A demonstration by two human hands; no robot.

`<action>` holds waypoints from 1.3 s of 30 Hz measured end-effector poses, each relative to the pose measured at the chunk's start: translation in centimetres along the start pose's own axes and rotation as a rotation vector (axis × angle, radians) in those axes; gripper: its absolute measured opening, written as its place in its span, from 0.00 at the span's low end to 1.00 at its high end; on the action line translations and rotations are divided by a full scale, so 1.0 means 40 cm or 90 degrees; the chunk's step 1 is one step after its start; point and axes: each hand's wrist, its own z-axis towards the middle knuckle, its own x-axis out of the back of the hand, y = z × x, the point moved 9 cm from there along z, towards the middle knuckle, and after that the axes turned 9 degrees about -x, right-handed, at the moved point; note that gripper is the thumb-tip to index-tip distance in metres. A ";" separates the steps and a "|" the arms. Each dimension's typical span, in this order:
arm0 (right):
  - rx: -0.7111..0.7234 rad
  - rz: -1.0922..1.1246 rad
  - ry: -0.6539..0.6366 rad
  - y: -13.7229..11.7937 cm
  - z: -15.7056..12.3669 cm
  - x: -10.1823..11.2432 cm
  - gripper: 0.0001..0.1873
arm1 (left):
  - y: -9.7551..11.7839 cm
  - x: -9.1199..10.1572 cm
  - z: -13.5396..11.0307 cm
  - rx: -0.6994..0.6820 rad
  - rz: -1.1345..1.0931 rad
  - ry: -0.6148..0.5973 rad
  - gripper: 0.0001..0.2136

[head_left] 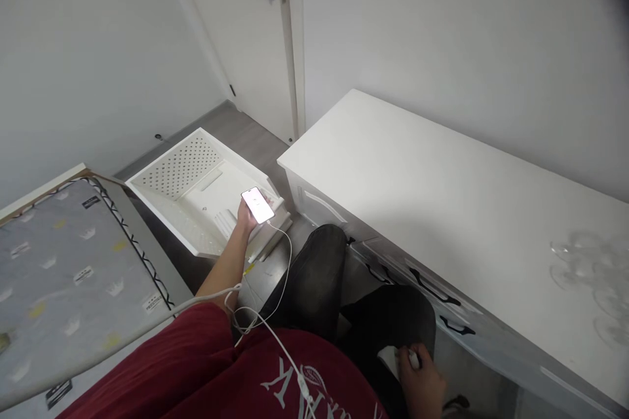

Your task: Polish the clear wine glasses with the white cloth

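Observation:
My left hand point(244, 217) is stretched forward and closed around a phone point(257, 204) with a lit screen. A white cable point(281, 255) runs from the phone back to my chest. The phone hovers over a white perforated panel point(196, 190) lying on the floor. My right hand point(421, 380) rests low by my right knee, fingers curled on a small white object I cannot make out. My legs in dark trousers point(314, 275) are beside the drawer front of a white cabinet point(442, 196).
The long white cabinet has black drawer handles point(432, 288) and several clear glasses point(594, 281) at its right end. A grey patterned mattress point(63, 262) lies at left. A white door point(255, 33) with a black handle stands ahead.

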 end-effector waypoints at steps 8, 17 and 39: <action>0.023 -0.034 -0.001 -0.003 0.001 0.002 0.15 | 0.103 -0.109 -0.084 -0.054 0.039 -0.049 0.28; 0.021 -0.082 -0.007 0.008 0.018 0.004 0.14 | 0.178 -0.232 -0.246 -0.057 0.030 -0.074 0.28; 0.006 -0.176 -0.049 0.006 0.033 -0.003 0.20 | 0.238 -0.438 -0.473 -0.061 0.113 -0.284 0.33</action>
